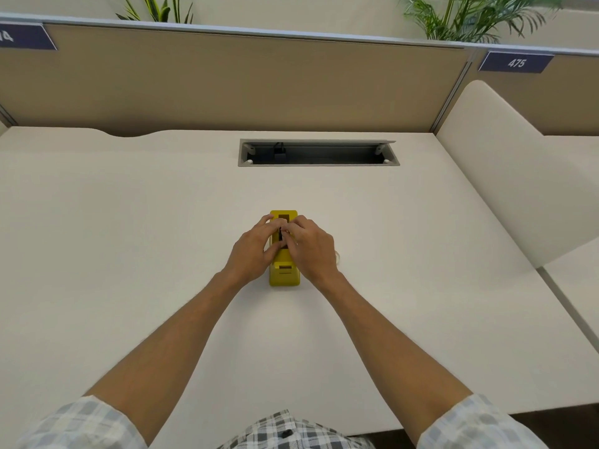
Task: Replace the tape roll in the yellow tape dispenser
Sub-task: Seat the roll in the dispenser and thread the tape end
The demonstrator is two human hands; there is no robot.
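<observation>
Yellow tape dispenser (pixel 284 273) sits near the middle of the pale worktop (pixel 129 222), its long axis running away from the person, the blunt near end toward the body. Both hands are on it, 1 from each side. The left hand (pixel 254 247) cups the left flank, its fingers (pixel 267 220) curled over the top edge and its thumb laid toward the central slot; the right hand (pixel 311 247) mirrors it, fingers bent and pinching at something small and dark in that slot. Whether that dark piece is a roll, a core or part of the housing cannot be told. Judging from the grip, the left hand is there to steady the body while the right works at the well where the roll sits, so this looks like an early step of the swap.

The dispenser reads as moulded plastic, glossy, boxy with rounded corners, a rectangular recess at the far end and a small ribbed window near the front. A faint clear loop (pixel 337 256) shows just beside the right hand, possibly a tape roll. The worktop is matte and smooth, with a grey metal cable tray (pixel 319 153) cut into it further back
</observation>
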